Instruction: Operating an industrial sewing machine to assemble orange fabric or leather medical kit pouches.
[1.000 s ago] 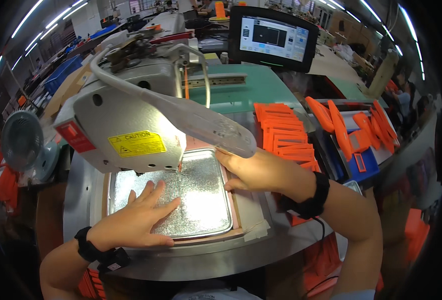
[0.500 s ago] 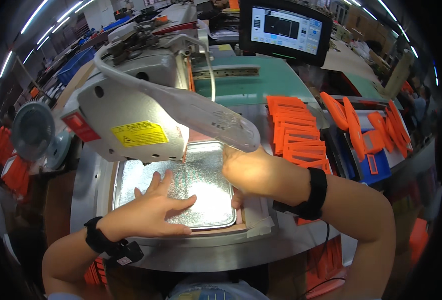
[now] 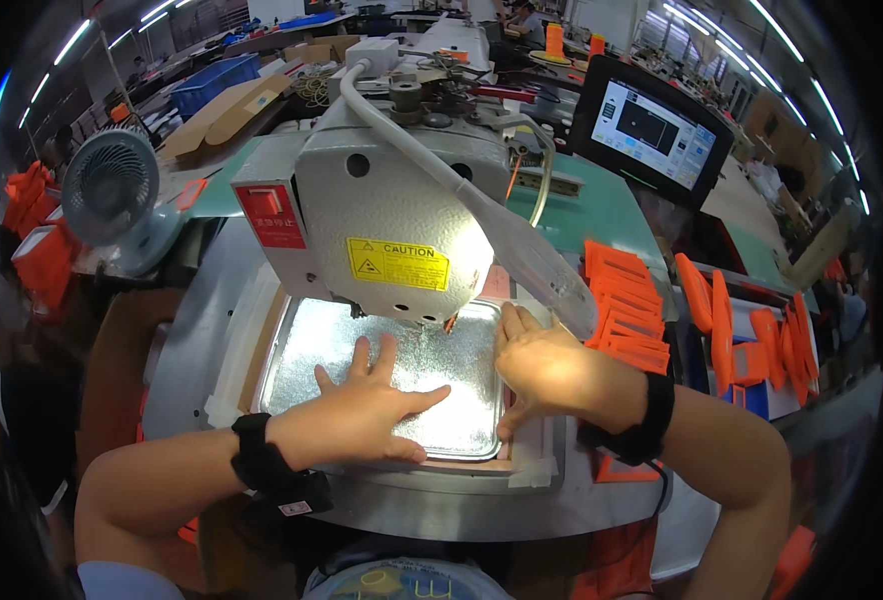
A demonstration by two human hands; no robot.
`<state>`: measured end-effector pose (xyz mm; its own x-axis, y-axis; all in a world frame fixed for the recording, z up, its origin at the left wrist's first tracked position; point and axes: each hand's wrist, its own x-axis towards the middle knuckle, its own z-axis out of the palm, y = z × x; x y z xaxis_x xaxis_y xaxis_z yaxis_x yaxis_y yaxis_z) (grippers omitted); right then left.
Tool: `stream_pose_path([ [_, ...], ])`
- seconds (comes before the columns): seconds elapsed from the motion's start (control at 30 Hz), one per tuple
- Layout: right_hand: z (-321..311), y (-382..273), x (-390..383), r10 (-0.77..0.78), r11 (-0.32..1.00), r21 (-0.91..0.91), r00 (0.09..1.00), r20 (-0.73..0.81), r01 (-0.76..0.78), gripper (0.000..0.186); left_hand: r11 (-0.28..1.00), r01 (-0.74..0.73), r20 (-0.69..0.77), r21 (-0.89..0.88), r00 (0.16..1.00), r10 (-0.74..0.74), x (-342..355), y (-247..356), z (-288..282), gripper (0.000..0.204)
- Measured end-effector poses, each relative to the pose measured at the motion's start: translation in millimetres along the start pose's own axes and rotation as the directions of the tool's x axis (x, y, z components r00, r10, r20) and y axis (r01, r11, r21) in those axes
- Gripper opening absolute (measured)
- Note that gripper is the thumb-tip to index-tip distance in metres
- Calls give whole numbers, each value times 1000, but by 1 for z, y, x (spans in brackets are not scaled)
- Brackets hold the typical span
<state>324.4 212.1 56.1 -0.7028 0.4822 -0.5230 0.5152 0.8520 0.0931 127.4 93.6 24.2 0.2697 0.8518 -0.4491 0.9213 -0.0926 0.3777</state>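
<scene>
A silver, foil-like panel (image 3: 442,425) with rounded corners and a raised rim lies flat under the head of an industrial sewing machine (image 3: 402,195). My left hand (image 3: 362,408) rests on it, open, its fingers spread towards the machine head and its thumb pointing right. Along the panel's right edge lies my right hand (image 3: 542,365). Its fingers stretch forward beside the rim while the thumb reaches back near the front right corner. Neither hand grips anything. The machine head covers part of the panel's far side.
Stacked orange frames (image 3: 627,305) stand right of the work area, beside a tray with orange pieces (image 3: 722,330). A lit screen (image 3: 652,130) is at the back right. At the left stands a grey fan (image 3: 112,185). A pale lamp arm (image 3: 552,275) hangs over my right hand.
My view has turned left, so the scene sits further right. Both hands stay at about the same places on the panel. My right hand's fingers, hidden behind the lamp before, now show.
</scene>
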Motion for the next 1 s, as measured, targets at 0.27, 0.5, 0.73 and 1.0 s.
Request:
stream_pose_path([
  [0.27,8,-8,-3,78,996,44,995,-66,-75,130,1000,25,27,4,999,-25,-11,6,0,73],
  [0.5,10,-6,1,79,994,70,997,-5,-79,132,998,24,-31,-50,999,-25,-10,1,7,75],
  [0.73,22,0,1,70,997,54,989,-127,-63,132,998,-45,-40,-34,998,44,-10,-9,4,71],
  [1.0,20,-6,1,47,998,57,987,-156,-39,131,999,-7,-4,-43,1000,7,-14,-4,-1,70],
])
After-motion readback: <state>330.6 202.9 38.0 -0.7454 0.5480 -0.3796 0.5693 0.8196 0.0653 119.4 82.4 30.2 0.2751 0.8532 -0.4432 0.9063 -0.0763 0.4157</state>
